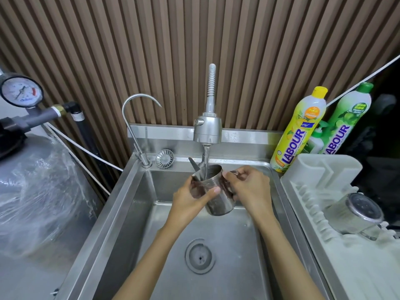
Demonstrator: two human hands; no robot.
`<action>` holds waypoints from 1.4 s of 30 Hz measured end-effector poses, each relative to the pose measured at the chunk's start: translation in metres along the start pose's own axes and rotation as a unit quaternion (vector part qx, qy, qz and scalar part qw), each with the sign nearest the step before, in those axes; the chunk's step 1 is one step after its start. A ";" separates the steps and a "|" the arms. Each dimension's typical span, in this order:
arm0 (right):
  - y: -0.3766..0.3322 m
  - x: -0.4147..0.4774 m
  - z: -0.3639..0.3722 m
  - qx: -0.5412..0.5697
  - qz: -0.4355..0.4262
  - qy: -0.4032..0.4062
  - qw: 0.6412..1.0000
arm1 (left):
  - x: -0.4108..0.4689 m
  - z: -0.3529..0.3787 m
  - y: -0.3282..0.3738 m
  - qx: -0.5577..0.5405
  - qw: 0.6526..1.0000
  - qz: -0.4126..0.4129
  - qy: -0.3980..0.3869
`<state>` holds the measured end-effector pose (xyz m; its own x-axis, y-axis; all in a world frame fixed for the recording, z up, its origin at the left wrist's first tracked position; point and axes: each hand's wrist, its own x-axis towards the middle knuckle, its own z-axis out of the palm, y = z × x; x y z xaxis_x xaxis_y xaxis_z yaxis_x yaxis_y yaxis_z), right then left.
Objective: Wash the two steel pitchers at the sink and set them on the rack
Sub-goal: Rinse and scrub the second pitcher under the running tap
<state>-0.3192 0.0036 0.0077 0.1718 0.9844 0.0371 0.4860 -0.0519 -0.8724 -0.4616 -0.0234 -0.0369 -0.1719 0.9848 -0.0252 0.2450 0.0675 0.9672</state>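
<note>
Steel pitcher (217, 202) is held between both hands, tipped under the water (206, 156) from the tap (207, 131). The left hand (190, 201) wraps round its side and the right hand (249, 189) grips its handle. Off to the right of the right hand, a second pitcher (350, 215) lies on the rack (320, 169), so it looks like one is done and this one is left to finish and put there

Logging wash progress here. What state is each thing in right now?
Held pitcher: tilted over the sink, water entering.
Main tap: running.
Left hand: grips the pitcher's body.
Right hand: holds its grip.
Second pitcher: lying on the rack, base toward camera.
Gooseneck tap: no water visible.
Yellow bottle: upright, capped.
Green bottle: upright, capped.
</note>
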 end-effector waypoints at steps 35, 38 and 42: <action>-0.002 -0.009 0.013 0.378 0.050 -0.132 0.915 | -0.002 -0.012 0.039 0.051 0.972 0.180 0.141; 0.005 -0.012 0.010 0.366 0.080 -0.161 0.913 | -0.009 -0.012 0.039 0.133 0.962 0.163 0.175; 0.003 -0.008 0.002 0.222 0.110 -0.129 0.960 | -0.012 -0.007 0.028 0.141 0.976 0.068 0.149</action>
<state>-0.3210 -0.0044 0.0032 -0.0175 0.9698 -0.2434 0.0386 -0.2426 -0.9693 -0.4596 -0.0343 -0.0073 -0.3797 0.9001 0.2137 0.5297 0.0222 0.8479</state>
